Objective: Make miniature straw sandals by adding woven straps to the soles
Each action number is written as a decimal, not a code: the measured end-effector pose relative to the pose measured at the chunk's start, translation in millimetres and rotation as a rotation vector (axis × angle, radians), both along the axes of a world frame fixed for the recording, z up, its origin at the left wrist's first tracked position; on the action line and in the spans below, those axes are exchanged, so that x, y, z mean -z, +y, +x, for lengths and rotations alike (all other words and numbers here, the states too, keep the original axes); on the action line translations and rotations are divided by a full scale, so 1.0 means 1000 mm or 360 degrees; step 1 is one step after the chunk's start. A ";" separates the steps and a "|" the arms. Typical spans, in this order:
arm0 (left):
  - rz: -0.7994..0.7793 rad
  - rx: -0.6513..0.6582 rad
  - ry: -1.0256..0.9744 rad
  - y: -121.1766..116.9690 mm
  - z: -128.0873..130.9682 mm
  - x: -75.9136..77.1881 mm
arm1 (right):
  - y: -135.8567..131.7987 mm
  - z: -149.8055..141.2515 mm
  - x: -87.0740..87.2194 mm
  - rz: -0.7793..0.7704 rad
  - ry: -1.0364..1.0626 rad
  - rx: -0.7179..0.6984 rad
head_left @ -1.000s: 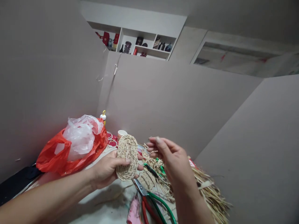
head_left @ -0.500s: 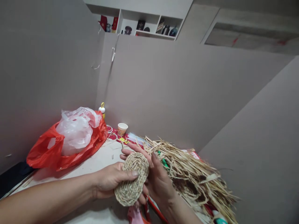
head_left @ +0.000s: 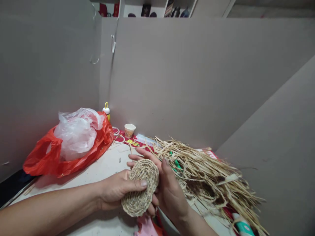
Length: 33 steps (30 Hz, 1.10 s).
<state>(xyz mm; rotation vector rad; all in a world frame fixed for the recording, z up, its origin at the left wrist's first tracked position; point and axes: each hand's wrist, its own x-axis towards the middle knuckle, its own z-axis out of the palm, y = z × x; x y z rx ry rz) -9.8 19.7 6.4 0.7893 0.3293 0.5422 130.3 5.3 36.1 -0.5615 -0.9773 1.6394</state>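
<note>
An oval woven straw pad is in my left hand, thumb flat on its face and fingers behind it. My right hand is open on the pad's right, its fingers stretched out behind the upper edge; whether the palm presses on the pad I cannot tell. Below the pad, pink cloth-like material lies on the table, with a bit of red showing beside it. Right of my hands spreads a large heap of dry straw strands.
A red plastic bag with a white plastic bag in it stands at left. Along the back are a paper cup, a yellow-and-white bottle and translucent sticks. A green-and-white tube lies at lower right. Grey partitions enclose the table.
My right hand, raised apart from the pad at first, has come down to its right side. The pad has moved lower and tilted. The view has dipped, hiding the green-and-red-handled scissors.
</note>
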 end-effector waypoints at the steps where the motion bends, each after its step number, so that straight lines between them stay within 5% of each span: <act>1: 0.0013 -0.0024 -0.0001 0.002 -0.001 -0.001 | 0.002 0.003 -0.001 0.0012 -0.0002 0.0015; 12: -0.0061 0.0087 -0.0072 -0.002 0.004 0.011 | 0.004 -0.005 0.014 0.0000 -0.0167 -0.0036; 17: -0.0127 0.0127 0.0024 -0.002 0.000 0.003 | 0.008 0.001 0.009 0.0080 -0.0186 -0.0019; 23: -0.0019 -0.0601 0.0264 0.022 -0.014 -0.018 | 0.015 0.007 0.012 0.0327 -0.0718 0.0683; 27: 0.0082 -0.1000 0.0533 0.043 -0.020 -0.012 | 0.008 -0.005 0.024 0.0609 -0.1447 0.0747; 30: 0.0183 -0.1078 0.0640 0.042 -0.016 -0.001 | 0.004 -0.015 0.034 0.0856 -0.1815 0.0647; 33: 0.0259 -0.0931 0.0540 0.027 -0.007 0.002 | 0.003 -0.020 0.040 0.1023 -0.1938 0.0657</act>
